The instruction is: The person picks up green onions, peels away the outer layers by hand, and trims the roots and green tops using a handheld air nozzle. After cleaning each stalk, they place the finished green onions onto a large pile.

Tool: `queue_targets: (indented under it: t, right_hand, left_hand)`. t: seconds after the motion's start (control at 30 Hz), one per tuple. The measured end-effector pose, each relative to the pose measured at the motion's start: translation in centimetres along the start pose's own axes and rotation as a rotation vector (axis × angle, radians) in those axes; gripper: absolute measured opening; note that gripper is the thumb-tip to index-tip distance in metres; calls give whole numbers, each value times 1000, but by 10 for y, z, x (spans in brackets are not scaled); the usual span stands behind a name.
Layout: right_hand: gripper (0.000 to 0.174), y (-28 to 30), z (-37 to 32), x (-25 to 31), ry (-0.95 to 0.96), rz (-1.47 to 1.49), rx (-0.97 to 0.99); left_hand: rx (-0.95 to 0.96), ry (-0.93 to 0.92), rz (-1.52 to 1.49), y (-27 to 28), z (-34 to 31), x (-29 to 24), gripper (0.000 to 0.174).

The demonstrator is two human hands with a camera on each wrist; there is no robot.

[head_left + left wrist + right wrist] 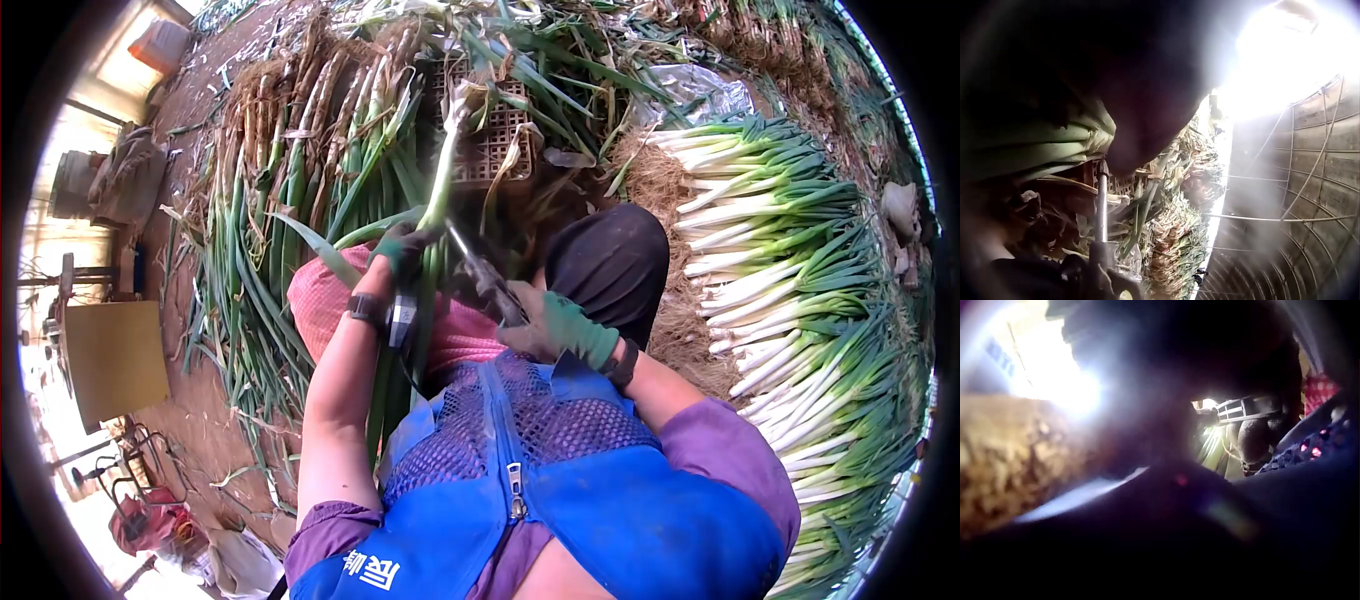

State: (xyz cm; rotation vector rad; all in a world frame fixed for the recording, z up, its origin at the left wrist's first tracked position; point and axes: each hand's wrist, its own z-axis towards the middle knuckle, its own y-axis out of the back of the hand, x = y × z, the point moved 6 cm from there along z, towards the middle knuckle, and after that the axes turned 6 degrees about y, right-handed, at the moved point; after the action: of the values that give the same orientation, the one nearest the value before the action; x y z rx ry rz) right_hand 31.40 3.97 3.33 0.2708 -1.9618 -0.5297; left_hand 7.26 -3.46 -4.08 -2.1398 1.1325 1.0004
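Note:
My left hand [405,250], in a green and dark glove, grips a long green onion [443,175] by its green part. The pale shaft and root end point up and away over a crate. My right hand [550,322], gloved too, holds a dark-handled blow gun [485,280] with a thin metal nozzle. That nozzle [1102,206] reaches right beside the onion's layered leaf bases [1094,137] in the left wrist view. The onion's leaves hang down past my left forearm. Most of the right wrist view is dark, with the hand's grip hidden.
Unpeeled onions [300,170] with brown roots lie heaped at left. A plastic crate [500,145] stands ahead, with leaf scraps around it. Cleaned white onions [770,280] lie in a long row at right. My knee [610,265] rises between the crate and that row.

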Motion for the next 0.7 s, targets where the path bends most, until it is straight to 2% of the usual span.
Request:
queue_targets:
  t: [0.07, 0.17, 0.3, 0.43, 0.5, 0.53, 0.63, 0.7]
  right_hand:
    - [81, 4, 7, 1, -75, 9, -11]
    - [59, -2, 5, 10, 63, 35, -106]
    - [79, 5, 3, 18, -51, -16, 30]
    - [68, 7, 12, 20, 2, 0, -47]
    - [63, 15, 33, 19, -24, -7, -41]
    - [57, 13, 55, 0, 34, -51, -136]
    - [57, 26, 110, -16, -27, -52, -176]
    - [54, 36, 140, -20, -109, 50, -172]
  left_hand:
    - [-64, 83, -35, 3, -4, 8, 39]
    - [-117, 109, 45, 5, -9, 7, 39]
    - [-179, 123, 181, 6, -7, 5, 41]
    - [-188, 114, 254, 4, -3, 6, 42]
    - [-197, 107, 281, 6, 1, 10, 42]
    - [-201, 108, 285, 7, 0, 10, 42]
    - [-210, 124, 279, 2, -14, 2, 41]
    - [-193, 115, 234, 5, -13, 9, 41]
